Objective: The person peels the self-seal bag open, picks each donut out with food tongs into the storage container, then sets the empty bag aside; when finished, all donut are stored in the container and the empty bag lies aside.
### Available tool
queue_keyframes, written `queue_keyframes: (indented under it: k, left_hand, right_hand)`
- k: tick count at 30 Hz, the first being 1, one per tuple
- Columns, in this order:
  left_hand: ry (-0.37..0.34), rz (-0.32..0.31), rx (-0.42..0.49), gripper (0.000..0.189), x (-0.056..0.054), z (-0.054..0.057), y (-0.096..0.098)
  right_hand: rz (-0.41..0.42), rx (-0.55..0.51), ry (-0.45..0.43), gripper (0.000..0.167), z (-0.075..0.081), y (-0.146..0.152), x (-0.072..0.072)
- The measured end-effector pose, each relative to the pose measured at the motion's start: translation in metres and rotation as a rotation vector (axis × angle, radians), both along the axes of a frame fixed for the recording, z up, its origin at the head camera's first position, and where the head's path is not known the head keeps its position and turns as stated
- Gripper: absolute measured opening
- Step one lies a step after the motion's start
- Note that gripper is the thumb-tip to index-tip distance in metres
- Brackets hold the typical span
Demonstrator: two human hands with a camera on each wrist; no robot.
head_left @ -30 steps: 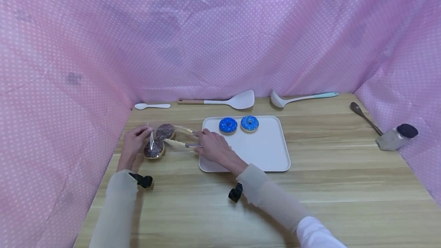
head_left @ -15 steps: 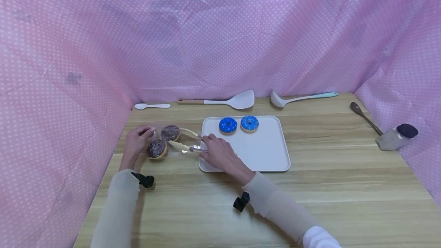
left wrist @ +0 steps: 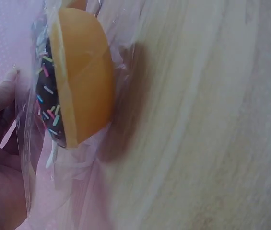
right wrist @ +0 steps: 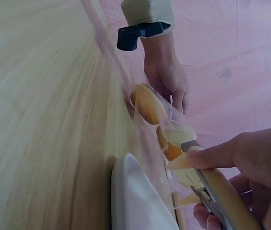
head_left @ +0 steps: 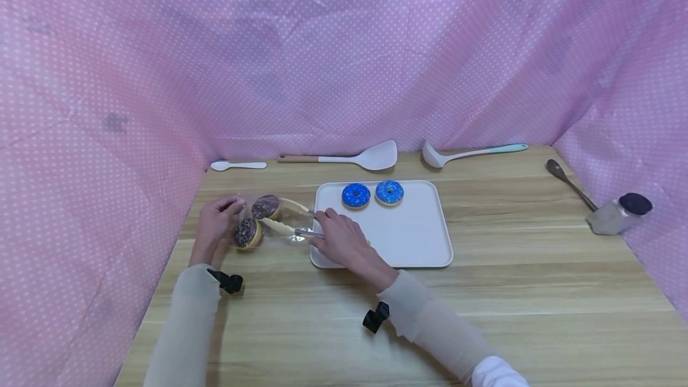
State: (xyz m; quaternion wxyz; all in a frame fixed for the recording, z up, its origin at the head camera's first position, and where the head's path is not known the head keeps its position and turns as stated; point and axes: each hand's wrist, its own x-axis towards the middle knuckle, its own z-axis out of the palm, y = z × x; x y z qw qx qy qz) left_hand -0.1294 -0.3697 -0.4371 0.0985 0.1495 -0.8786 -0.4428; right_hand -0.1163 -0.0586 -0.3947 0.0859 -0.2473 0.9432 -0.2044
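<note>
My left hand (head_left: 216, 220) pinches the edge of a clear plastic bag (left wrist: 80, 167) at the left of the table. Two chocolate doughnuts with sprinkles are at the bag: the nearer doughnut (head_left: 248, 233) stands tilted inside it, its tan side facing the left wrist camera (left wrist: 87, 76). Behind it is the farther doughnut (head_left: 266, 206). My right hand (head_left: 344, 237) grips kitchen tongs (right wrist: 221, 191) with pale tips. Those tips spread towards the farther doughnut, reaching into the bag; whether they touch it I cannot tell.
A white tray (head_left: 408, 237) carries two blue doughnuts (head_left: 356, 196) at its back edge. Along the rear lie a small white spoon (head_left: 238, 165), a spatula (head_left: 371, 157) and a ladle (head_left: 438, 157). At right are a dark spoon (head_left: 571, 183) and a black-lidded jar (head_left: 610, 218).
Both hands have shifted slightly right, with the bag, the chocolate doughnuts and the tongs. The nearer doughnut has tipped more upright. Little moves during the last half second.
</note>
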Motion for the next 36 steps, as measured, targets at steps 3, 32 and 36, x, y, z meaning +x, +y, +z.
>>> queue_keyframes:
  k: [3, 32, 36]
  left_hand:
    - [-0.013, 0.010, 0.000, 0.036, 0.001, 0.000, 0.000]
    - [-0.051, 0.036, 0.021, 0.043, 0.005, 0.002, -0.009]
    - [-0.055, 0.033, 0.024, 0.042, 0.005, 0.003, -0.009]
  right_hand:
    - [-0.008, 0.008, -0.006, 0.054, 0.000, 0.002, 0.001]
    - [0.032, -0.074, 0.027, 0.054, 0.000, 0.090, 0.003]
    - [0.019, -0.073, 0.043, 0.054, 0.002, 0.108, 0.007]
